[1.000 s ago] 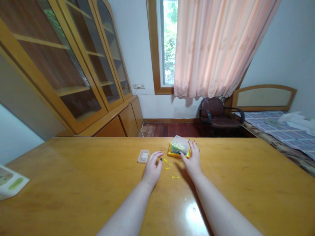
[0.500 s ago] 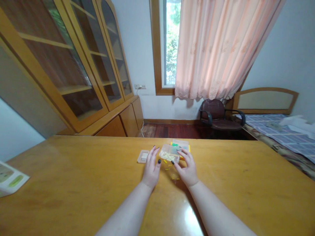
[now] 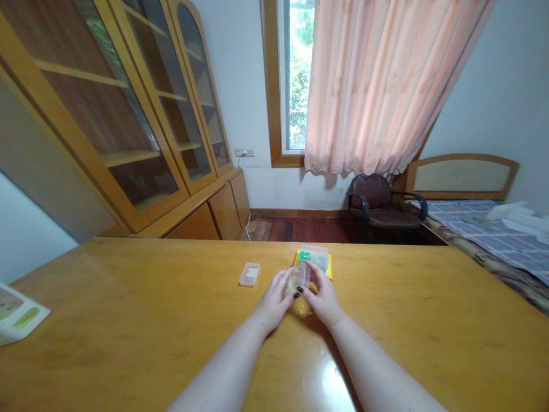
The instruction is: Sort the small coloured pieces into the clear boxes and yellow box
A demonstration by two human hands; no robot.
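Observation:
Between my hands is a clear plastic box (image 3: 302,276) with small pale pieces inside, tilted up from the table. My left hand (image 3: 275,297) grips its left side. My right hand (image 3: 321,296) holds the right side, and both thumbs meet at the near edge. Some small yellow pieces (image 3: 303,312) lie on the table just below the box, partly hidden by the hands. Right behind it stands another clear box (image 3: 314,252) with green pieces, on something yellow (image 3: 330,268). A small clear tray (image 3: 249,274) with a whitish block in it lies to the left of my hands.
All of this is on a wide wooden table (image 3: 150,309). A white object with a green patch (image 3: 26,317) sits at its left edge. Beyond the table are a glass-doored cabinet (image 3: 171,103), a dark red armchair (image 3: 375,197) and a bed (image 3: 484,212).
My left hand has moved right and closed on the box of pale pieces. The box has come nearer and been tilted up between both hands, uncovering more of the box behind.

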